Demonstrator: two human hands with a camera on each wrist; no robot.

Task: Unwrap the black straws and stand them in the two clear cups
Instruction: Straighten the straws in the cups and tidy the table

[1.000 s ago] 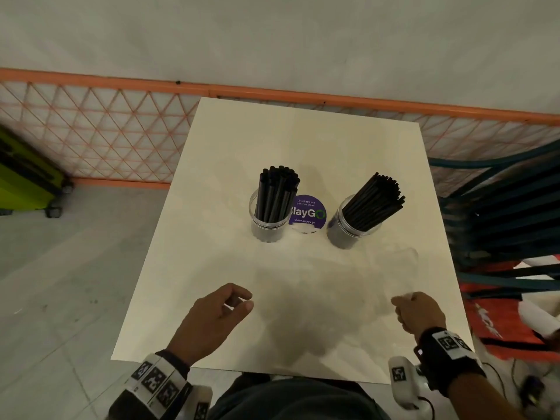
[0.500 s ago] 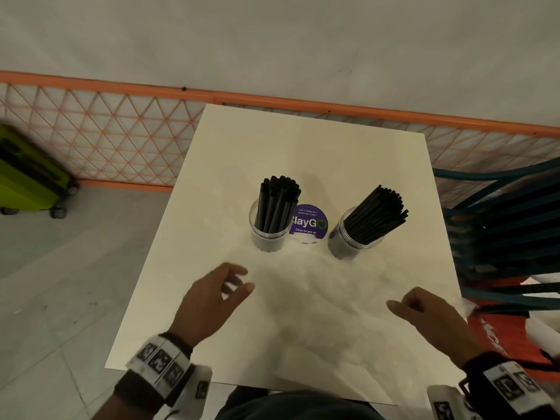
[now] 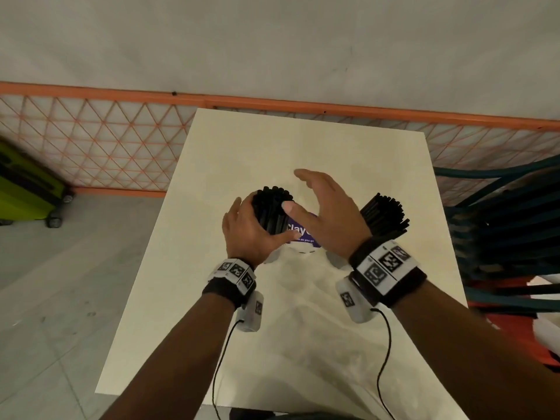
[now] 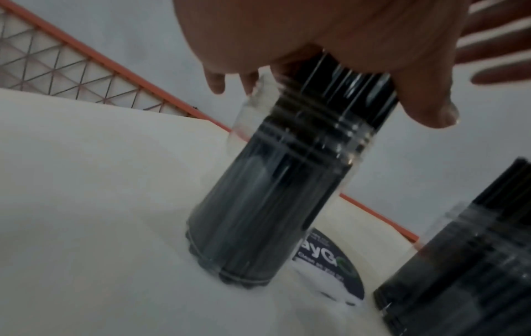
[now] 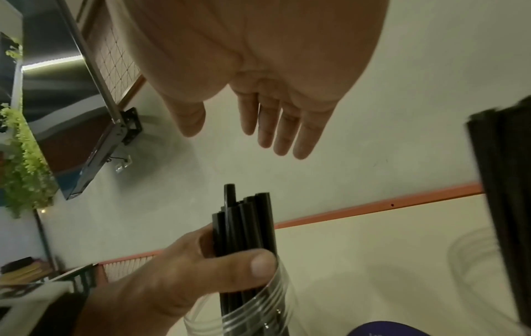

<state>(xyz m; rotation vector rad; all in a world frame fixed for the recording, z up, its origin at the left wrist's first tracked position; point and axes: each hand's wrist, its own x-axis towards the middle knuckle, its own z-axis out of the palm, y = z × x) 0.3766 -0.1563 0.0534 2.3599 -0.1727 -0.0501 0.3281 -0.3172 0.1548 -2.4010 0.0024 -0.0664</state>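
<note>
Two clear cups stand mid-table, each packed with black straws. My left hand point(image 3: 254, 228) grips the left bundle of straws point(image 3: 272, 201) just above the left cup's rim point(image 4: 301, 141), thumb on the near side and fingers behind. My right hand point(image 3: 321, 204) is open with straight fingers, hovering above and just right of that bundle without holding it. In the right wrist view its fingers point(image 5: 281, 127) hang clear of the straw tips point(image 5: 244, 216). The right cup's straws point(image 3: 385, 213) lean to the right behind my right wrist.
A purple round sticker point(image 3: 303, 236) lies on the white table point(image 3: 303, 147) between the cups. An orange mesh fence point(image 3: 91, 140) runs behind the table, a green suitcase point(image 3: 24, 189) is on the floor at left, and stacked dark chairs point(image 3: 500, 237) stand at right.
Both hands moved forward from the table's near edge to the left cup. My left hand took hold of the straws there, and my right hand opened above them.
</note>
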